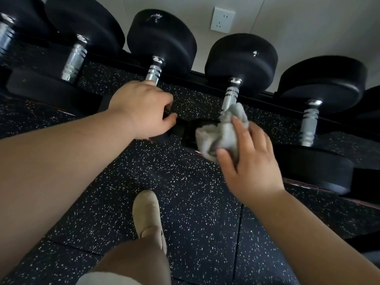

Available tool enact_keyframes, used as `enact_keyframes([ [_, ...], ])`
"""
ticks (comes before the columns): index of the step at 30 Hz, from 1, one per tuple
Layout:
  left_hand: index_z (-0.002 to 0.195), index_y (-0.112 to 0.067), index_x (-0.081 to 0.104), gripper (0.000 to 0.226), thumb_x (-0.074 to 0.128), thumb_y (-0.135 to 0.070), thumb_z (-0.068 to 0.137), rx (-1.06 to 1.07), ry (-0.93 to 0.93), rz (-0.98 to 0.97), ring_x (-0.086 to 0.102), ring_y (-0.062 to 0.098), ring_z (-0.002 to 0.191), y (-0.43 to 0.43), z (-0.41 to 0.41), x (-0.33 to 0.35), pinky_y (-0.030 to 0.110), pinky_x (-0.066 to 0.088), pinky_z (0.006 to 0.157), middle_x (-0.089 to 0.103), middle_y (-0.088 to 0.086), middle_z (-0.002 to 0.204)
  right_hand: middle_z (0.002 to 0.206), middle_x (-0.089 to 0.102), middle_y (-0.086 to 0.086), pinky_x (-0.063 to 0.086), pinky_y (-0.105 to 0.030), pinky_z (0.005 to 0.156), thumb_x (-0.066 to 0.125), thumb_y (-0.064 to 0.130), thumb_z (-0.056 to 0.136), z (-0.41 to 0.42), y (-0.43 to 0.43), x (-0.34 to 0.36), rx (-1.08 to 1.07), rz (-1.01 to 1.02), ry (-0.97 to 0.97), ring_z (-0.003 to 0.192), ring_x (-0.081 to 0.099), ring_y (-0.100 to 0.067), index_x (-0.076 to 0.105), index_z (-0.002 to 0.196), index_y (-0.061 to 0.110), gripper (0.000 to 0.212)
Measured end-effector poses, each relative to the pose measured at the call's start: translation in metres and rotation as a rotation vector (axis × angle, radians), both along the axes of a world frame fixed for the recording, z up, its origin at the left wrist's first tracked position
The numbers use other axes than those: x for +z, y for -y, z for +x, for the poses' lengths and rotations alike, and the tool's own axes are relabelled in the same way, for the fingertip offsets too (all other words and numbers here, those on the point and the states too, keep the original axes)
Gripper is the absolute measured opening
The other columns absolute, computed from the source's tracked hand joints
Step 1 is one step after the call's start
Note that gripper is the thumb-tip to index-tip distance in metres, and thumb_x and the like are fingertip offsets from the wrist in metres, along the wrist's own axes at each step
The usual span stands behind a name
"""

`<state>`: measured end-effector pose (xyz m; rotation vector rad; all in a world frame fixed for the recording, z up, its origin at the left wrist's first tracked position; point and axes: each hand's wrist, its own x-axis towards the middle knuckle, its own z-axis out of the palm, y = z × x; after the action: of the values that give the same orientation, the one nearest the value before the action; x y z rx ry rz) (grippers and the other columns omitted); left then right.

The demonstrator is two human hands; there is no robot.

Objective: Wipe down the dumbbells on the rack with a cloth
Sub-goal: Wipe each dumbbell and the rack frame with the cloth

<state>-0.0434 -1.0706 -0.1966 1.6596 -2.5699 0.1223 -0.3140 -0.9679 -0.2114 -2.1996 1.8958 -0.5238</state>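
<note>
Several black dumbbells with chrome handles lie side by side on a black rack (205,80). My left hand (141,110) grips the handle of the middle dumbbell (162,42), covering its near half. My right hand (250,159) holds a crumpled grey cloth (222,132) and presses it against the near end of the handle of the dumbbell to the right (240,64). That dumbbell's near head is hidden behind the cloth and hand. A further dumbbell (320,83) lies at the right.
The floor (185,202) is dark rubber matting with white specks. My bare knee and a beige shoe (147,212) stand below the rack. A white wall with a power socket (222,19) rises behind the rack. Two more dumbbells (82,21) sit at the left.
</note>
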Motion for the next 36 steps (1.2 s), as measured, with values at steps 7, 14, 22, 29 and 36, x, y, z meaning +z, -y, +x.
enact_keyframes([
  [7, 0.096, -0.030, 0.067, 0.053, 0.034, -0.070, 0.083, 0.024, -0.012, -0.004, 0.063, 0.030, 0.095, 0.001, 0.000, 0.001, 0.042, 0.053, 0.077, 0.064, -0.001, 0.088, 0.129, 0.058, -0.002, 0.042, -0.048, 0.100, 0.047, 0.076, 0.091, 0.045, 0.033, 0.014, 0.134, -0.080, -0.332, 0.116, 0.053, -0.031, 0.049, 0.146, 0.033, 0.069],
  [14, 0.099, -0.034, 0.068, 0.043, 0.042, -0.067, 0.088, 0.018, -0.018, -0.027, 0.062, 0.027, 0.096, 0.002, 0.003, -0.004, 0.038, 0.046, 0.073, 0.062, -0.003, 0.089, 0.171, 0.014, -0.006, 0.009, -0.036, 0.126, 0.046, 0.033, 0.104, -0.013, -0.017, -0.028, 0.004, -0.047, 0.027, 0.158, 0.012, -0.029, 0.021, 0.163, 0.026, 0.065],
  [22, 0.094, -0.033, 0.068, 0.027, 0.056, -0.058, 0.090, 0.032, -0.047, -0.072, 0.060, 0.026, 0.093, -0.002, 0.000, -0.002, 0.035, 0.036, 0.071, 0.063, -0.002, 0.089, 0.173, 0.005, 0.005, 0.027, -0.031, 0.124, 0.024, 0.051, 0.104, -0.016, -0.052, -0.041, -0.178, 0.281, 0.440, 0.155, 0.022, -0.017, -0.012, 0.161, 0.042, 0.069],
  [29, 0.095, -0.035, 0.069, 0.027, 0.056, -0.058, 0.090, 0.047, -0.032, -0.063, 0.060, 0.025, 0.093, -0.002, -0.001, 0.000, 0.035, 0.037, 0.071, 0.063, -0.003, 0.088, 0.170, -0.003, -0.007, 0.020, -0.044, 0.127, 0.019, 0.061, 0.100, 0.006, -0.026, -0.027, -0.132, 0.143, 0.329, 0.158, 0.006, -0.028, -0.004, 0.164, 0.028, 0.076],
  [36, 0.090, -0.033, 0.068, 0.026, 0.056, -0.056, 0.089, 0.021, -0.043, -0.054, 0.061, 0.025, 0.094, -0.001, 0.000, -0.001, 0.035, 0.038, 0.070, 0.065, -0.006, 0.084, 0.168, 0.018, 0.021, 0.025, -0.039, 0.127, 0.026, 0.054, 0.104, -0.027, -0.031, -0.050, -0.216, 0.292, 0.628, 0.151, 0.020, 0.002, 0.000, 0.163, 0.041, 0.066],
])
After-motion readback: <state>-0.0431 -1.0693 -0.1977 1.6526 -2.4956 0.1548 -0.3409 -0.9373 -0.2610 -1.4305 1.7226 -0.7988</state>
